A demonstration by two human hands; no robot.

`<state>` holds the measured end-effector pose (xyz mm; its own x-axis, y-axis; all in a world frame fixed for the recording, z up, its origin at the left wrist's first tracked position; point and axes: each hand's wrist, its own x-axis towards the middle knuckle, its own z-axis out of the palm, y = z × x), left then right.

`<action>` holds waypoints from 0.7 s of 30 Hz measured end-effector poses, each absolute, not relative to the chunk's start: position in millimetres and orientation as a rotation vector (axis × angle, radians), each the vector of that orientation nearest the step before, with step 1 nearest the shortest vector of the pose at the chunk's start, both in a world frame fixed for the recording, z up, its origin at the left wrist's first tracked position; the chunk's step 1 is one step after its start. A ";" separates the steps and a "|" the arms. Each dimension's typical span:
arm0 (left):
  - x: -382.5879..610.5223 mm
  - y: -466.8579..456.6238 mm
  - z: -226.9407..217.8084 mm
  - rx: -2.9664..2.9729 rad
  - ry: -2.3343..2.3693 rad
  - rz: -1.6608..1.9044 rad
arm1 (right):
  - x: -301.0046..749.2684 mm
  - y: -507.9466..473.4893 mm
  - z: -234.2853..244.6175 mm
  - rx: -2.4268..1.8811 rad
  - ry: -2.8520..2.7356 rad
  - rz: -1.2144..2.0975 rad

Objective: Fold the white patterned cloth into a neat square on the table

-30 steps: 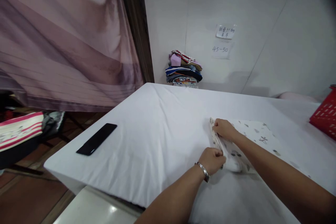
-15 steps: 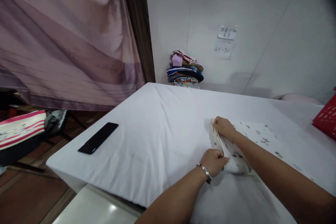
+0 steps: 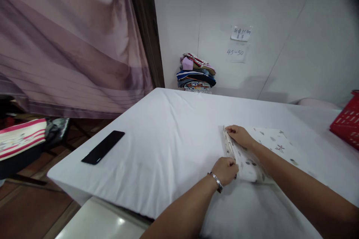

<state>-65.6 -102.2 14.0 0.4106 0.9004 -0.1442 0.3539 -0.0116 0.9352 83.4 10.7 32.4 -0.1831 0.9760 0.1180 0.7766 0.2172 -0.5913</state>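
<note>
A white cloth with small grey prints [image 3: 269, 145] lies folded on the white-covered table [image 3: 174, 134]. My left hand [image 3: 227, 170], with a metal bracelet on its wrist, is closed in a pinch on the cloth's near left corner. My right hand [image 3: 238, 136] is closed on the far left corner of the same folded edge, its fingers pressed on the fabric. Both hands sit along the cloth's left edge, a hand's width apart.
A black phone [image 3: 103, 147] lies near the table's left edge. A stack of folded clothes [image 3: 196, 73] stands against the wall beyond the far edge. A red basket [image 3: 347, 125] sits at the right. A mauve curtain [image 3: 70, 41] hangs at left.
Both hands stay on the cloth's left edge; the right hand's fingers have shifted slightly along the far corner and the fold looks a little flatter.
</note>
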 end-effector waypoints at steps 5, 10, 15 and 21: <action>-67.2 -100.5 11.5 1.484 1.099 0.615 | 83.8 5.3 33.9 -1.574 -1.982 0.590; -67.6 -94.5 10.3 1.287 1.076 0.662 | 84.2 -5.3 45.3 -1.675 -1.956 0.515; -60.9 -67.4 11.1 1.182 1.206 0.743 | 80.8 -16.1 55.2 -1.836 -2.115 0.485; -48.7 -34.8 10.2 1.224 1.384 0.831 | 78.7 -16.0 52.6 -1.844 -2.087 0.601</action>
